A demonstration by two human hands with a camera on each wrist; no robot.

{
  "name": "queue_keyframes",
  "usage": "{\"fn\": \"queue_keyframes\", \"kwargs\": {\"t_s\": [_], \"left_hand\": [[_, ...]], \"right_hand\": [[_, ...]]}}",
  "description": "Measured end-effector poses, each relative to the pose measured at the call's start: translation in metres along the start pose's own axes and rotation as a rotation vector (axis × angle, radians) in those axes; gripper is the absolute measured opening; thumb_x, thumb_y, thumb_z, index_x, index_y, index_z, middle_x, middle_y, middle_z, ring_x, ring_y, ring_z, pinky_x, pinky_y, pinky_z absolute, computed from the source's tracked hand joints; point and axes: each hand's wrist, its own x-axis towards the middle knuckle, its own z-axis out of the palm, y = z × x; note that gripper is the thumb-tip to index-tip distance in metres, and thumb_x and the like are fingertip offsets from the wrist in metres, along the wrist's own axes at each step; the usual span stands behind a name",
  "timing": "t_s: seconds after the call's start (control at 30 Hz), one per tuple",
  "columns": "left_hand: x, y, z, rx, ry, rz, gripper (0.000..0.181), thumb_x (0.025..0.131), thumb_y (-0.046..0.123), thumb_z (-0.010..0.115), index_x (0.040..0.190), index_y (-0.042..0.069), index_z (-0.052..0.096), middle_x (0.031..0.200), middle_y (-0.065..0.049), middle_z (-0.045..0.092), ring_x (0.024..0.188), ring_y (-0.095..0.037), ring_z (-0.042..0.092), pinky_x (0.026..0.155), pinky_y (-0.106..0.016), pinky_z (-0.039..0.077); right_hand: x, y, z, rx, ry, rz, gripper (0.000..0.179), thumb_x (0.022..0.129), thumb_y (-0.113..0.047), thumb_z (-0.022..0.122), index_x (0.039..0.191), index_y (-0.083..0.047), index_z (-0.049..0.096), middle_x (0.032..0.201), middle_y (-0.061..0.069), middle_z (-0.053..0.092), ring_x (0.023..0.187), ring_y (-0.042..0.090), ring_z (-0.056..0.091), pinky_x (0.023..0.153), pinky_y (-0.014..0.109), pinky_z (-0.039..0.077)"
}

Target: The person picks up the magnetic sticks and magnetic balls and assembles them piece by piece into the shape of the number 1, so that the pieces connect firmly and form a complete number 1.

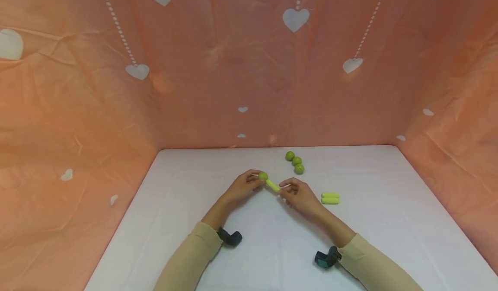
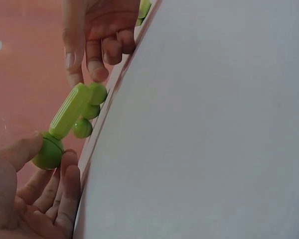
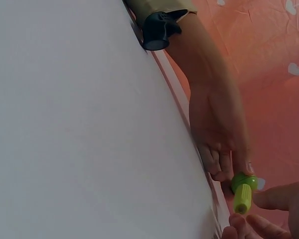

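Observation:
Near the middle of the white table, my left hand (image 1: 244, 186) pinches a green ball (image 2: 49, 152) between thumb and fingers. A light-green ribbed stick (image 2: 70, 110) meets that ball at one end and slants away from it. My right hand (image 1: 301, 197) is at the stick's other end, with the thumb and a fingertip on either side of it. The stick's end face shows in the right wrist view, so the grip there looks light. The right hand's other fingers are loosely curled.
Several things lie on the white table (image 1: 272, 247): a slanting row of three green balls (image 1: 297, 161) stands behind the right hand, and two light-green sticks (image 1: 330, 198) lie side by side to its right. Orange cloth (image 1: 249, 66) with pale hearts rises behind and at both sides.

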Motion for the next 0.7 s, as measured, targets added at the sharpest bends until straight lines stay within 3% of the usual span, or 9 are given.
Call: {"fn": "queue_keyframes", "kwargs": {"t_s": [0.17, 0.7], "left_hand": [[0.001, -0.003, -0.001, -0.067, 0.012, -0.019, 0.042, 0.107, 0.018, 0.069, 0.143, -0.001, 0.061, 0.135, -0.021, 0.071, 0.114, -0.025, 0.073, 0.101, -0.037, 0.057], [0.003, -0.005, -0.003, -0.097, 0.001, -0.047, 0.041, 0.108, 0.019, 0.068, 0.144, 0.000, 0.060, 0.131, -0.019, 0.073, 0.108, -0.021, 0.074, 0.103, -0.038, 0.056]], "right_hand": [[0.003, 0.000, -0.006, -0.013, 0.032, -0.012, 0.025, 0.103, -0.014, 0.072, 0.124, -0.001, 0.069, 0.093, 0.010, 0.076, 0.068, 0.018, 0.063, 0.059, 0.028, 0.052], [0.012, -0.003, -0.054, -0.156, 0.211, -0.051, 0.028, 0.103, -0.014, 0.072, 0.128, 0.000, 0.066, 0.109, 0.016, 0.070, 0.091, 0.024, 0.065, 0.072, 0.030, 0.054]]}}
